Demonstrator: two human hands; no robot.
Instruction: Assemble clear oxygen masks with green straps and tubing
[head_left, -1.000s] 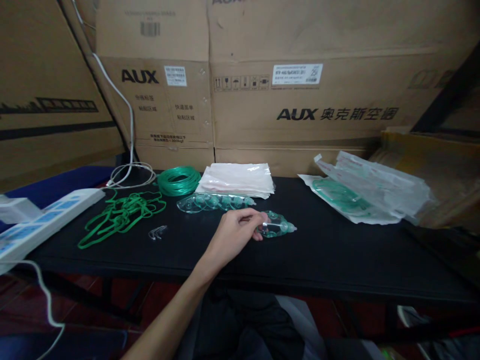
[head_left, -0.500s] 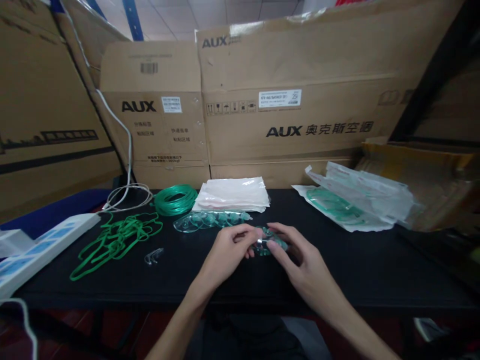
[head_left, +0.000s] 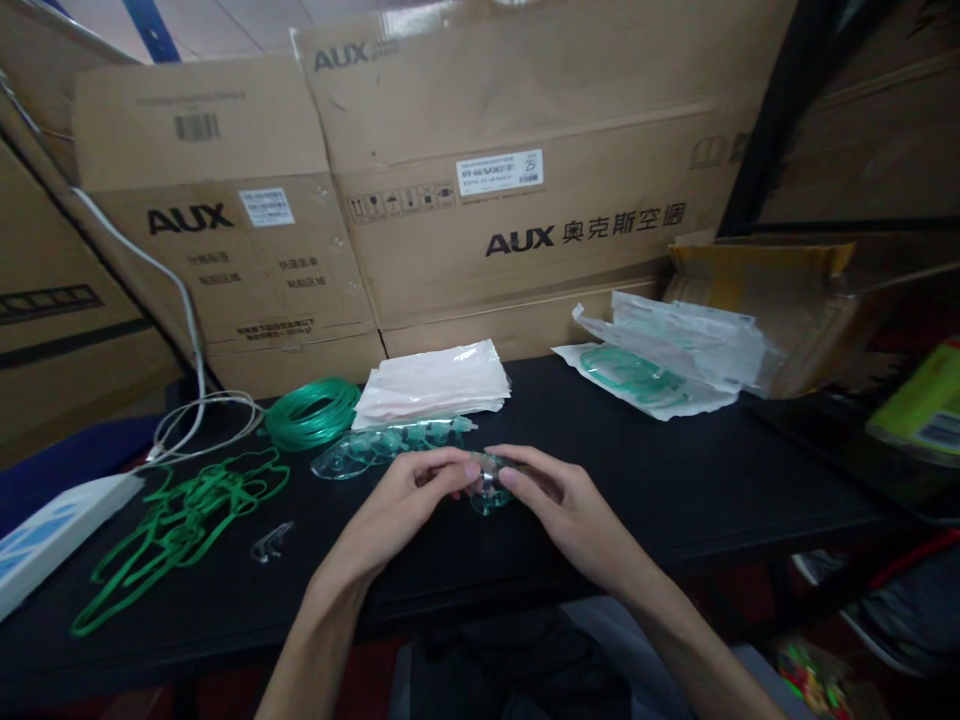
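Between my hands, above the black table [head_left: 645, 480], is a clear green oxygen mask [head_left: 489, 497] with a shiny metal strip on it. My left hand [head_left: 420, 490] grips its left side, thumb on top. On the right side, my right hand [head_left: 555, 495] pinches the mask's edge with thumb and fingers, which partly hide it. Just beyond my left hand, a row of nested clear green masks [head_left: 390, 445] lies on its side. Tangled green elastic straps [head_left: 191, 515] and a few small clear plastic pieces [head_left: 271, 541] lie to the left.
A coil of green tubing [head_left: 313, 412] sits behind, beside a stack of white plastic bags [head_left: 433, 382]. Packaged green tubing [head_left: 637, 375] lies back right. At left are a power strip [head_left: 64, 535] and white cable [head_left: 187, 310]. Large cardboard boxes [head_left: 525, 270] wall off the back.
The view has shifted and turned to the right, so table items appear further left. The mask stays in both hands and appears slightly turned, its lower edge showing more.
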